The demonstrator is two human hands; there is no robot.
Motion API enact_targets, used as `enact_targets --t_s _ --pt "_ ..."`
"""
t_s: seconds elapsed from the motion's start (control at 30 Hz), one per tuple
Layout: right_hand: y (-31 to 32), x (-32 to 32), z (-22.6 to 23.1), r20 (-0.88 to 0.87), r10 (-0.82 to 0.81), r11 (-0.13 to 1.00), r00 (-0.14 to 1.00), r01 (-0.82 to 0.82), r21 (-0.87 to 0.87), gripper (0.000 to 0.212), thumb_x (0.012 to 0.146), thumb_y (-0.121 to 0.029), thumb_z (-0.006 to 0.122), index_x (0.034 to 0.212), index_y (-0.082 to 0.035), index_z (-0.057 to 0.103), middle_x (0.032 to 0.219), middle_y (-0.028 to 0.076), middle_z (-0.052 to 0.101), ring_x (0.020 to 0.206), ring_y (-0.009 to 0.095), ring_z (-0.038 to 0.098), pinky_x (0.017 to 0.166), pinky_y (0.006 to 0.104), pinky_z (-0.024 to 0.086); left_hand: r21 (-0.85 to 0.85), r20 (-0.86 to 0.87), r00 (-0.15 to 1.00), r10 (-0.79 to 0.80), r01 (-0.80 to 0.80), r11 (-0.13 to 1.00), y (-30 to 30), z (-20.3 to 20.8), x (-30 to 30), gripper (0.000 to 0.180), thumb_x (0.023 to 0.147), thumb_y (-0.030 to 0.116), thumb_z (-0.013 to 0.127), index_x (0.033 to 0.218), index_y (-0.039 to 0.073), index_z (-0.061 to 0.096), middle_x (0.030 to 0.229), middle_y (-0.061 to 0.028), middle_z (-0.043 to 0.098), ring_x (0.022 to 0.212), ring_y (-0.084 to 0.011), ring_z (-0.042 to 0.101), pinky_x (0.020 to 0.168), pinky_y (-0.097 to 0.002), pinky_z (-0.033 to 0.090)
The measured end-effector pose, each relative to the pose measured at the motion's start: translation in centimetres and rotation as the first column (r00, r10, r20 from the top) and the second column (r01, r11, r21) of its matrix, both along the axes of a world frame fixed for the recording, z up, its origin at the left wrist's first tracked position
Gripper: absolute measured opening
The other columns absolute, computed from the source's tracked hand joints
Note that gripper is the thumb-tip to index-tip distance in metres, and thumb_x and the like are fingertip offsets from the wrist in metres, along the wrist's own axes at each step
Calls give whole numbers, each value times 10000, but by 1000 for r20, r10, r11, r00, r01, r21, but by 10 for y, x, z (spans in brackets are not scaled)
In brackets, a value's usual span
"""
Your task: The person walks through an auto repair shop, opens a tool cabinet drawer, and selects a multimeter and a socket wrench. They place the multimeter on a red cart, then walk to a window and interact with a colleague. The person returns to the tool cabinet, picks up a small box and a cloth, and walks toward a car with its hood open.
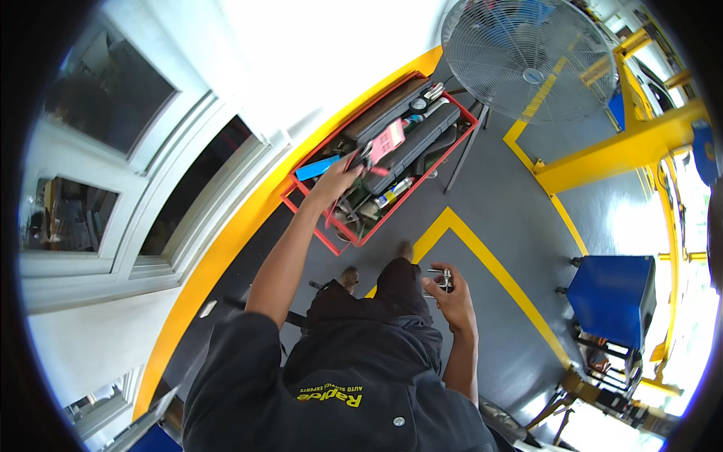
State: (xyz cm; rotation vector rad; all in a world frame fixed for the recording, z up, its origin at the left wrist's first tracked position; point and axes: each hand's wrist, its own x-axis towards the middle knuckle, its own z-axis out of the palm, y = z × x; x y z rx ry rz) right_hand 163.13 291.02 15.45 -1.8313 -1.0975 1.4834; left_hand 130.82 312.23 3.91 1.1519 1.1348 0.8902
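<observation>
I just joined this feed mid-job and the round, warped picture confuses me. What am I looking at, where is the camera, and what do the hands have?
The one picture comes from a fisheye camera on the person's head, looking down, so straight edges bend. There is no machine. The left hand reaches into a red tool cart full of tools, at a dark tool beside a pink tag. The right hand holds a small metal tool near the waist. The grey floor has yellow lines; a standing fan is behind the cart.

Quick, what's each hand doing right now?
Left hand: reaching into the red tool tray, fingers on a dark tool; grip unclear.
Right hand: closed on a small metal tool.
</observation>
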Motion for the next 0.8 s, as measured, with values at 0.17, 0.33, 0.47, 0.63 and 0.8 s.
enact_targets --t_s 0.17,0.33,0.47,0.63,0.8 --pt "126 74 -45 93 82 997 992 -83 7 524 899 -289 882 1328 -62 685 961 6 615 792 90 606 595 267 463 121 -205 977 59 -34 992 175 -78 85 393 1080 153 613 1468 89 600 947 11 667 846 -142 581 823 -348 487" --pt "263 131 -57 212 285 958 935 -287 -22 535 899 -309 880 1342 -89 677 1017 31 612 836 115 641 606 271 485 285 -733 614 291 -110 952 243 -122 124 468 992 194 704 1454 170 632 1192 -142 719 1128 -306 666 941 -481 540" --pt "370 137 -55 201 523 852 829 -515 -94 557 904 -318 868 1360 -78 656 1182 87 663 1025 191 642 871 342 513 322 -849 357 389 -233 918 225 -121 146 553 943 217 724 1450 53 575 1375 -158 624 1309 -354 580 1128 -517 446" --pt "454 92 -59 184 730 672 658 -740 -22 612 900 -351 869 1400 -91 631 1294 110 622 1132 215 623 950 361 520 521 -640 193 744 -603 604 155 -110 155 528 961 198 721 1445 58 563 1460 -154 585 1382 -354 530 1179 -512 402" --pt "469 15 -72 98 893 425 439 -895 132 648 880 -414 883 1403 -121 639 1224 76 595 1110 197 616 954 346 527 316 -792 -49 608 -886 340 55 -110 99 365 958 26 609 1322 39 641 1358 -175 621 1266 -417 581 1109 -500 481"
